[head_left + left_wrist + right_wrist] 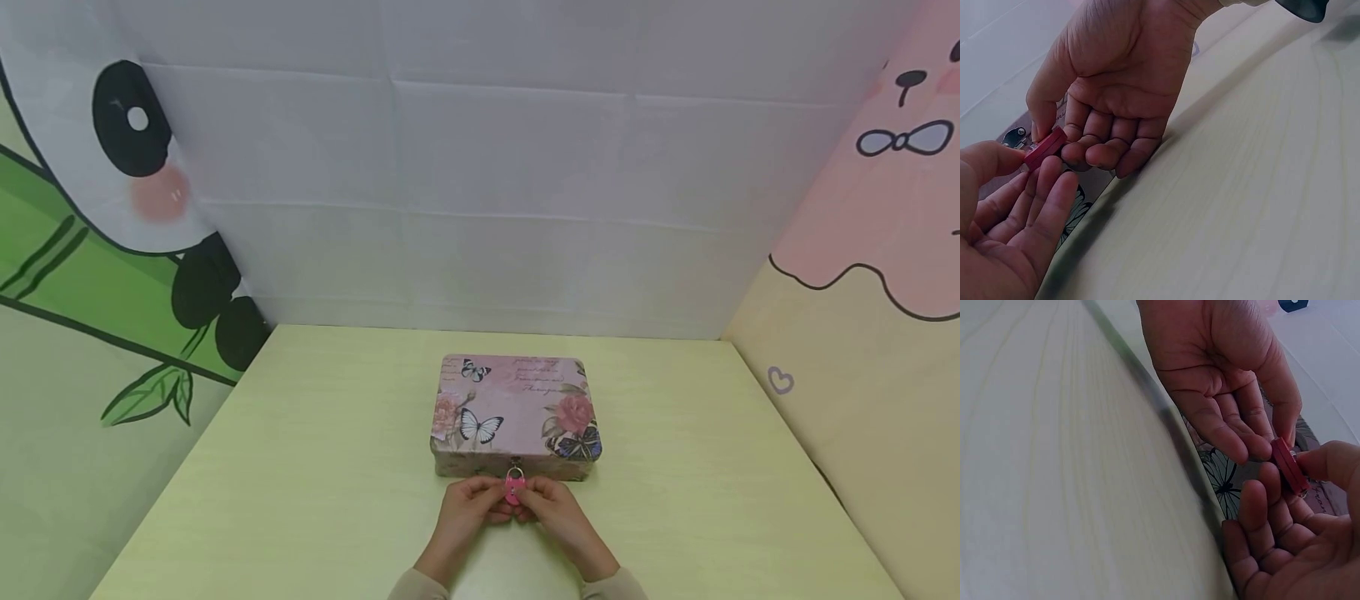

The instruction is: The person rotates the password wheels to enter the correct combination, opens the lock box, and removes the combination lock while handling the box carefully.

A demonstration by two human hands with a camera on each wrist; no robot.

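Evidently, the step in hand is work on the padlock point(513, 492), at the lower centre of the head frame, before the front of the floral box point(517, 408). Left hand point(469, 503) and right hand point(557, 507) meet there — both pinching its body; the next move probably calls for a steady grip. Pink-bodied, its metallic shackle points up — whether through the clasp point(516, 460) cannot be told.
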